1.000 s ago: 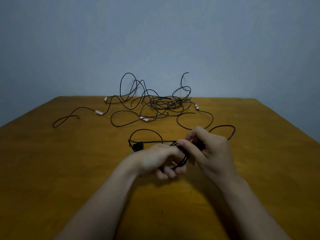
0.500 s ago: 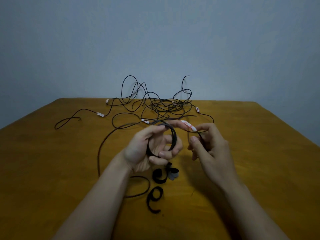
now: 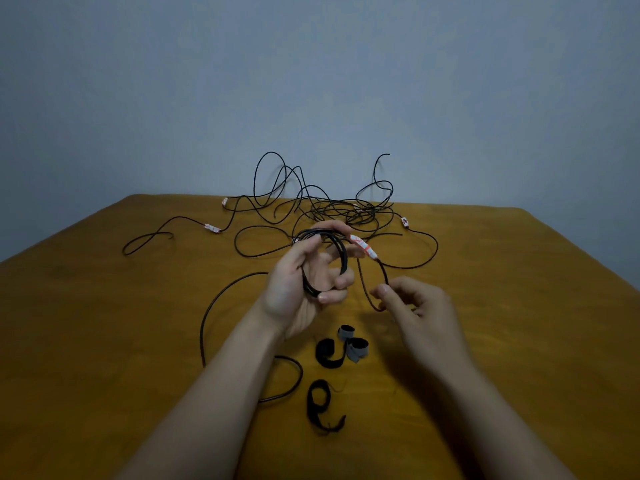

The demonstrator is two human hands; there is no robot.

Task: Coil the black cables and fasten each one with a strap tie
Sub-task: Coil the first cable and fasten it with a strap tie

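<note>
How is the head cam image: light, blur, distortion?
Head view: dim, flat light, no glare; soft shadow on the table under the right hand; coil in the left hand and cable pinched by the right sharp, no motion blur; wide angle stretches forearms at bottom.

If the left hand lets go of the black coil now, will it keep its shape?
Probably it springs open: the coil is round only because the left hand grips it, and no strap tie is on it yet. The cable looks springy; the loose cables behind stand up in arches. It seems light: a few fingers carry it.
</note>
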